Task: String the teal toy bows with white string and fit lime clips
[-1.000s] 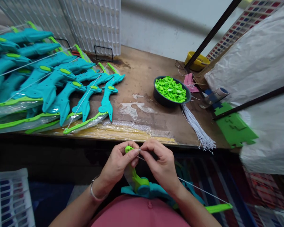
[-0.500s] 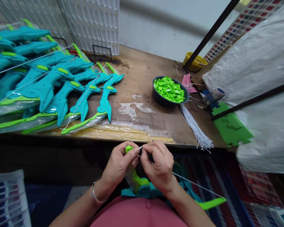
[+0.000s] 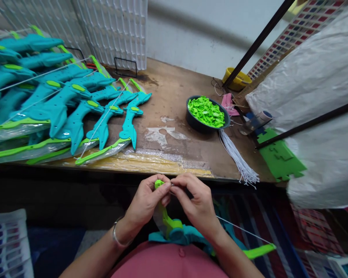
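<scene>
A teal and green toy bow (image 3: 191,233) lies across my lap, one green limb pointing up and the other reaching out to the right. My left hand (image 3: 146,200) is closed around the upper limb's green tip. Thumb and forefinger of my right hand (image 3: 195,200) pinch the end of the white bowstring (image 3: 245,231) right beside that tip, touching the left fingertips. From the right hand the string runs to the far limb's tip. The small knot or loop between the fingers is mostly hidden.
Several finished-looking toy bows (image 3: 72,92) are piled on the left of the table (image 3: 174,85). A dark bowl (image 3: 204,125) holds green plastic pieces. A bundle of white strings (image 3: 239,158) hangs over the front edge. Green foam (image 3: 280,156) and a dark metal bar (image 3: 307,123) stand at right.
My right fingers have moved in against the left fingertips and straightened somewhat, covering the white string end that showed between the hands. The bow has stayed in place.
</scene>
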Motion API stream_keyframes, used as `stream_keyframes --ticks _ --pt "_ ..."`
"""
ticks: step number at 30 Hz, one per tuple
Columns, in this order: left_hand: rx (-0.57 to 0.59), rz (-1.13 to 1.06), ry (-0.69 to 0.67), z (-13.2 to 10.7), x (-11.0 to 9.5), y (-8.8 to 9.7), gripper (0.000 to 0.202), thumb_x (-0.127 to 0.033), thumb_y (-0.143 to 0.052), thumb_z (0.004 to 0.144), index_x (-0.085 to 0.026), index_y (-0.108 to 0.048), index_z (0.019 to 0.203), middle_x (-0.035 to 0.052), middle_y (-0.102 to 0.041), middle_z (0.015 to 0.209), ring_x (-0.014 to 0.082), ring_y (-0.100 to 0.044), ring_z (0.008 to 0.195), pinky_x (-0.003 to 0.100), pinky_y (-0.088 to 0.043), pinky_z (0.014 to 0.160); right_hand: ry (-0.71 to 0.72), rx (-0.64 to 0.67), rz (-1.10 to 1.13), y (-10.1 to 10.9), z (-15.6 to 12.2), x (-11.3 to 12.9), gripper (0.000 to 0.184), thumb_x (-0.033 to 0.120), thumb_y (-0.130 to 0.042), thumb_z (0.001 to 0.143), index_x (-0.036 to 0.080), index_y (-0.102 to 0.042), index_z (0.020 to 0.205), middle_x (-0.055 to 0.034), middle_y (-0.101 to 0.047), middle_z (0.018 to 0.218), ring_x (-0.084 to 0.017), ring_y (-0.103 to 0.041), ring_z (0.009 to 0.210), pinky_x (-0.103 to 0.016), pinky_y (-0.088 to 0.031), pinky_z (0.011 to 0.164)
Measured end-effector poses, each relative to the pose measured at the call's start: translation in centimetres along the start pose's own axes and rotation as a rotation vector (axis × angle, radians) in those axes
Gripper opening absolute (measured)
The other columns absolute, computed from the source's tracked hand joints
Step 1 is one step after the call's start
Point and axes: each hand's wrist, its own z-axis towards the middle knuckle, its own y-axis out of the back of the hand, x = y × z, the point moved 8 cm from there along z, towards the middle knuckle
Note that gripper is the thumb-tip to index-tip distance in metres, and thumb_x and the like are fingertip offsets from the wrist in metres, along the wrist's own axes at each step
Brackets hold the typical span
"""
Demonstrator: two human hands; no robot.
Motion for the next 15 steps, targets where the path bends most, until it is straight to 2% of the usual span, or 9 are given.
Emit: stream_keyframes --ticks 3,6,9,15 --pt "-0.005 0.027 0.003 0.1 0.2 -0.1 0.028 -0.039 -0.071 0.094 -0.015 -0.061 0.085 -0.0041 -0.053 0.056 0.0078 -0.045 0.05 0.021 -0.036 0.053 -0.047 0.075 -0.019 0.4 0.2 -0.6 0.012 0.016 -0.061 0.098 0.022 -0.068 0.091 0.0005 -0.067 0.083 -0.013 -0.064 0.078 -0.024 -0.049 0.073" --pt "-0.008 0.024 0.003 0.2 0.4 -0.6 0.032 -0.043 -0.073 0.091 -0.016 -0.059 0.083 -0.0052 -0.05 0.053 0.0083 -0.043 0.048 0.022 -0.037 0.051 -0.016 0.16 -0.152 0.8 -0.2 -0.7 0.017 0.016 -0.056 0.101 0.021 -0.065 0.089 0.0001 -0.066 0.082 -0.013 -0.063 0.075 -0.024 -0.048 0.07" --pt "0.013 0.0 0.007 0.6 0.6 -1.3 0.038 -0.049 -0.076 0.086 -0.016 -0.057 0.083 -0.0057 -0.047 0.051 0.0085 -0.042 0.045 0.022 -0.036 0.048 0.101 0.184 -0.283 1.1 -0.9 -0.3 0.018 0.015 -0.05 0.103 0.021 -0.063 0.092 -0.0016 -0.064 0.083 -0.014 -0.063 0.073 -0.024 -0.05 0.068" --pt "0.047 0.014 0.01 1.0 0.7 -2.0 0.046 -0.057 -0.078 0.081 -0.016 -0.058 0.081 -0.0042 -0.05 0.049 0.0087 -0.043 0.043 0.022 -0.036 0.046 0.366 0.124 -0.567 1.3 -1.5 0.8 0.017 0.013 -0.047 0.103 0.02 -0.06 0.094 -0.0023 -0.06 0.078 -0.016 -0.061 0.069 -0.027 -0.048 0.065"
